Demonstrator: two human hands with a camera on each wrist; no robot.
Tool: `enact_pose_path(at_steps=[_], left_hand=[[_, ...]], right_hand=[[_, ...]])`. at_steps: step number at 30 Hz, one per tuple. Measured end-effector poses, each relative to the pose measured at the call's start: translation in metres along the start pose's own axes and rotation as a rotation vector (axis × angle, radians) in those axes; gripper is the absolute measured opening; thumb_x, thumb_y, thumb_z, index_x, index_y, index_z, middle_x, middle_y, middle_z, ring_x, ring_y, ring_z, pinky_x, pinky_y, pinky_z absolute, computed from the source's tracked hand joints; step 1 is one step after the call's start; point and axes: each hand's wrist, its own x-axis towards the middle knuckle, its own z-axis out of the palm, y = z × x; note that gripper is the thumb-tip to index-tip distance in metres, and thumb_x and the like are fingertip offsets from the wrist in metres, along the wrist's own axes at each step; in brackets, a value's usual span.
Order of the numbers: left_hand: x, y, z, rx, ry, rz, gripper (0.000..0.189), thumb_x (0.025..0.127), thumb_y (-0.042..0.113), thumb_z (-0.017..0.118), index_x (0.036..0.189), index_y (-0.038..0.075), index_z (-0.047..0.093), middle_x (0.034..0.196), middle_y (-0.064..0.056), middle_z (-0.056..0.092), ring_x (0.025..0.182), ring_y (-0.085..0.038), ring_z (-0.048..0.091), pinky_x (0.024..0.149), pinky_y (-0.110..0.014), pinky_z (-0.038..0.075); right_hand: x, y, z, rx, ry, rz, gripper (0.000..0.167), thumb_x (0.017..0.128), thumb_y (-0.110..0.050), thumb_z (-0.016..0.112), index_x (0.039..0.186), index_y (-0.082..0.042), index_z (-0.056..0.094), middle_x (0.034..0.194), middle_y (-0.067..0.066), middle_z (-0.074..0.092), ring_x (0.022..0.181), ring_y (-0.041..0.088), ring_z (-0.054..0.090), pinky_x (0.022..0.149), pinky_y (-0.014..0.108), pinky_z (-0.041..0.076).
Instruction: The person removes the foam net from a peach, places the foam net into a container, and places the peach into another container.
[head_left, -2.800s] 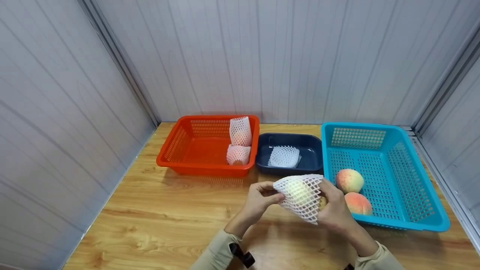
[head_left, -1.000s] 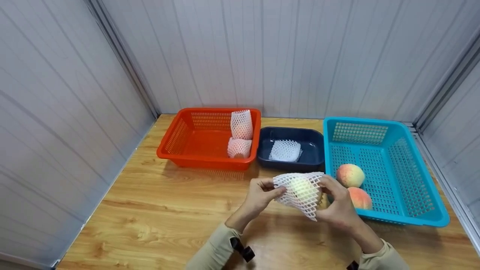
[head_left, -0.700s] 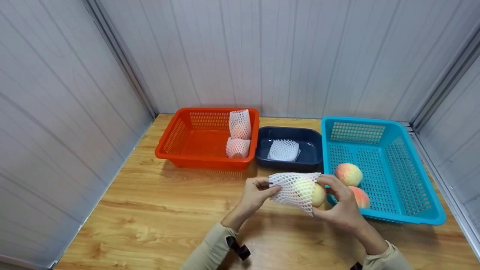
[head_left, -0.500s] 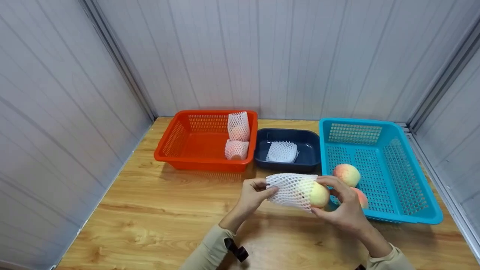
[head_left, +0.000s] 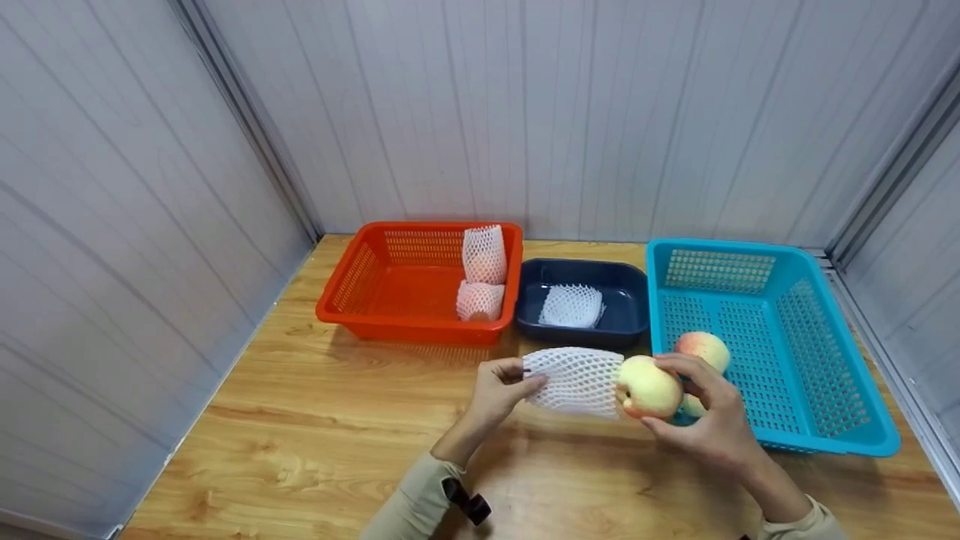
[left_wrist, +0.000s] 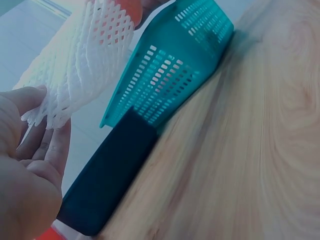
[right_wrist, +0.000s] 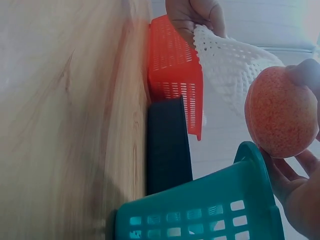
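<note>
In the head view my left hand (head_left: 496, 394) pinches the left end of a white foam fruit net (head_left: 574, 381), held above the table. Between the thumb and fingers of my right hand (head_left: 712, 416) is a yellow-pink peach (head_left: 651, 388), right at the net's other end, with most of its surface bare. From the left wrist the net (left_wrist: 82, 60) stretches away from my thumb and fingertips. The right wrist view gives the peach (right_wrist: 281, 112) a reddish side, with the net's mouth close behind it.
A red basket (head_left: 412, 330) at the back left holds two netted peaches (head_left: 484, 259). The navy tray (head_left: 581, 337) beside it contains folded foam nets (head_left: 571, 306). Right of that, a blue basket (head_left: 825, 442) holds peaches (head_left: 703, 351), one partly hidden by my right hand.
The peach, earlier mostly inside the foam net, has come out to the right with my right hand. My left hand has shifted slightly left, still pinching the net, which now hangs flatter.
</note>
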Motion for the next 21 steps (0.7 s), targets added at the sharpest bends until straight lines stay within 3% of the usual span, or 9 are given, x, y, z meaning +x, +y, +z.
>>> enact_pose_path(at_steps=[8,13,21], left_hand=[[0.003,-0.002,-0.002,-0.01,0.014,0.012,0.02,0.079,-0.011,0.07,0.094,-0.022,0.062,0.074,-0.002,0.066,0.064,-0.007,0.057,0.06,-0.02,0.05],[0.006,-0.003,0.001,-0.021,0.031,0.016,0.02,0.078,-0.011,0.071,0.094,-0.021,0.064,0.076,-0.005,0.068,0.065,-0.009,0.059,0.061,-0.021,0.051],[0.02,0.003,0.011,0.037,0.11,0.158,0.015,0.077,-0.01,0.074,0.089,-0.017,0.067,0.076,-0.009,0.067,0.065,-0.009,0.057,0.058,-0.02,0.048]], right_hand=[[-0.001,0.001,-0.005,0.0,-0.003,0.02,0.069,0.053,0.011,0.089,0.115,0.006,0.06,0.116,0.02,0.06,0.11,0.006,0.054,0.083,0.017,0.049],[-0.002,0.004,-0.005,0.051,0.035,-0.029,0.07,0.048,0.016,0.088,0.113,0.009,0.061,0.113,0.025,0.061,0.108,0.013,0.057,0.081,0.018,0.05],[-0.005,0.007,-0.006,0.068,0.068,-0.042,0.071,0.047,0.019,0.086,0.113,0.01,0.062,0.114,0.027,0.06,0.103,0.013,0.058,0.076,0.016,0.051]])
